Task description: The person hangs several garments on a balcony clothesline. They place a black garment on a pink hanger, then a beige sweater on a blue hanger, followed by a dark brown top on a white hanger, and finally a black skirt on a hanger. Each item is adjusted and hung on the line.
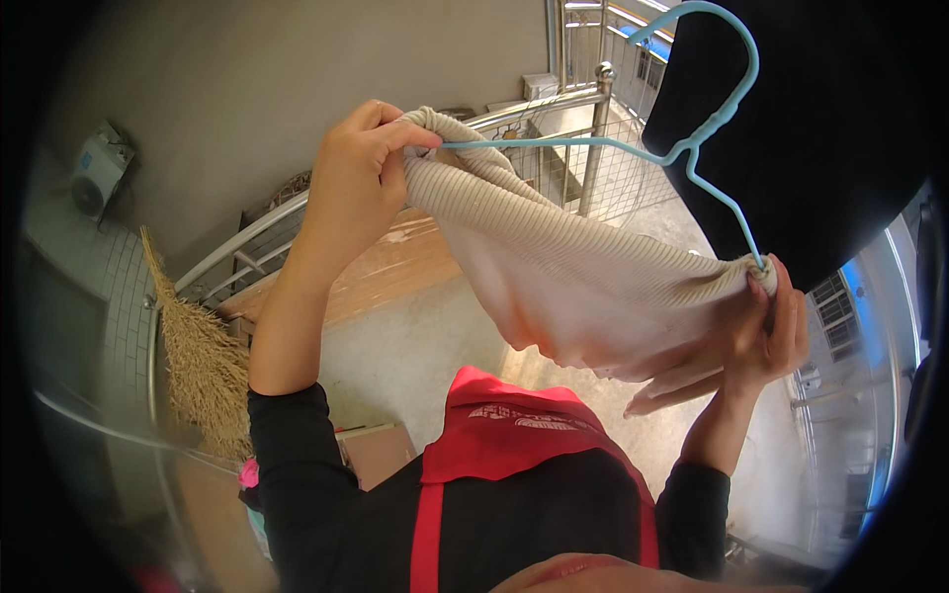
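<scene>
I hold a pale garment [586,296] up before me by its ribbed beige band [563,230]. A light blue clothes hanger [660,156] spans the band, its hook pointing up. My left hand [363,163] pinches one corner of the band together with the hanger's left end. At the opposite corner, my right hand [775,333] grips the bunched band around the hanger's right end. The garment's thin lower part hangs loosely between my hands, and part of my right hand is behind it.
A metal railing [597,141] with wire mesh stands behind the garment. A large black shape [786,163] is behind the hanger. A straw broom [200,363] leans at the left, near a wooden board [393,259]. An air-conditioner unit [102,172] is on the far-left wall.
</scene>
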